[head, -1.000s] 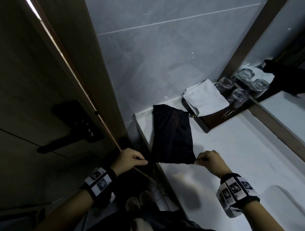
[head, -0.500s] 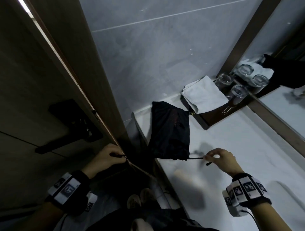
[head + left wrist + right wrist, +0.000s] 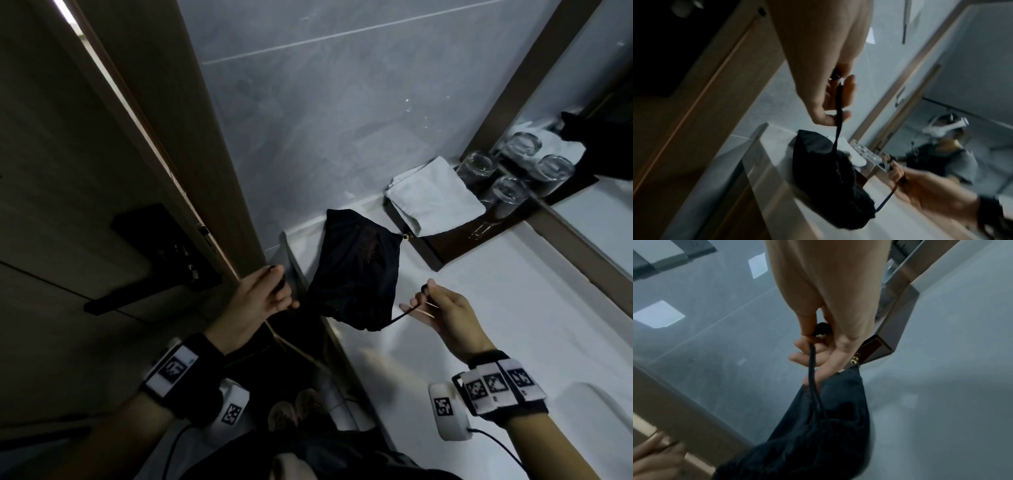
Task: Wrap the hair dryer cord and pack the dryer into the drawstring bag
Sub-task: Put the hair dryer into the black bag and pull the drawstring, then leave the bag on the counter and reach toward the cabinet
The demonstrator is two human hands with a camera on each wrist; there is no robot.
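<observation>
Drawstring bag [image 3: 356, 274] lying on the white bench [image 3: 496, 325], mouth cinched toward the near edge.
Left hand [image 3: 260, 301] pinching one drawstring end, just left of the bag mouth; right hand [image 3: 442, 308] pinching the other cord [image 3: 399, 317], just right of it. Long axis running away toward the folded towel [image 3: 433, 198]. Both hands about equally near; cords pulling outward, opposite ways.
</observation>
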